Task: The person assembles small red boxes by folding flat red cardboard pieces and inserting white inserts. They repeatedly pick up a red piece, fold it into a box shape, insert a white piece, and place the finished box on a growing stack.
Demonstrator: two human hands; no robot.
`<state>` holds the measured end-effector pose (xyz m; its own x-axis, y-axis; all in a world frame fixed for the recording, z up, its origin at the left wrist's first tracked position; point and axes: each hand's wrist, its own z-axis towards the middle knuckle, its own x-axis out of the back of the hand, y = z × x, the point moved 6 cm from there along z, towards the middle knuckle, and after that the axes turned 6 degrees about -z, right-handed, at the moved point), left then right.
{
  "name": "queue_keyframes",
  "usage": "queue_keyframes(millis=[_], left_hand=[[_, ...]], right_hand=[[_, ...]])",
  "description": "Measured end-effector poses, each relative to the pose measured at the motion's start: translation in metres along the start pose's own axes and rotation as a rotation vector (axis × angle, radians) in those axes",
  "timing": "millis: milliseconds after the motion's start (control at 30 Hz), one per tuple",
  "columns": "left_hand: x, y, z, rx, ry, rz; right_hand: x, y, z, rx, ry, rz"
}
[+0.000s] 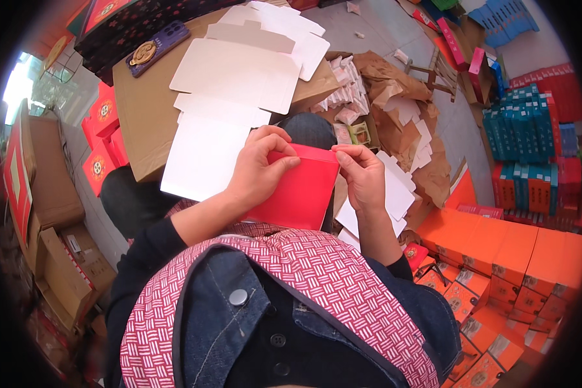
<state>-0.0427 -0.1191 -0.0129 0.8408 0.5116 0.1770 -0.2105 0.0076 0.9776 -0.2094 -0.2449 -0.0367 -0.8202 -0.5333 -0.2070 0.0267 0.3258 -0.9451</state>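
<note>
A red cardboard box (297, 194), flat-faced with a narrow folded edge along its far side, lies over my lap. My left hand (262, 165) grips its far left part, thumb on the red face and fingers curled over the edge. At the far right corner, my right hand (363, 171) pinches the edge between thumb and fingertips. Unfolded box blanks (233, 77), pale side up, lie just beyond my left hand. More white card pieces (394, 194) lie beside my right forearm. The box's underside is hidden.
A large brown carton (142, 123) bears the blanks and a phone (158, 48) in a dark case. Small wrapped packets (346, 87) and crumpled brown paper (394, 81) lie ahead. Orange boxes (504, 246) stack at right, teal boxes (520, 126) behind them, and red boxes (100, 165) stand left.
</note>
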Motion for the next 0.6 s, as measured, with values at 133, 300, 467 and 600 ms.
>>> queue_keyframes(millis=[133, 300, 467, 600], left_hand=[[-0.001, 0.019, 0.002, -0.177, 0.008, 0.296], [-0.034, 0.046, 0.009, -0.411, -0.060, 0.538], [-0.044, 0.032, 0.013, -0.257, -0.123, 0.361], [-0.046, 0.032, 0.012, -0.276, -0.107, 0.386]], right_hand=[[-0.004, -0.001, 0.005, -0.013, -0.053, -0.036], [-0.006, -0.001, 0.006, -0.018, -0.074, -0.023], [-0.004, -0.004, -0.001, 0.153, -0.091, -0.258], [-0.013, -0.008, -0.018, 0.248, -0.134, -0.252]])
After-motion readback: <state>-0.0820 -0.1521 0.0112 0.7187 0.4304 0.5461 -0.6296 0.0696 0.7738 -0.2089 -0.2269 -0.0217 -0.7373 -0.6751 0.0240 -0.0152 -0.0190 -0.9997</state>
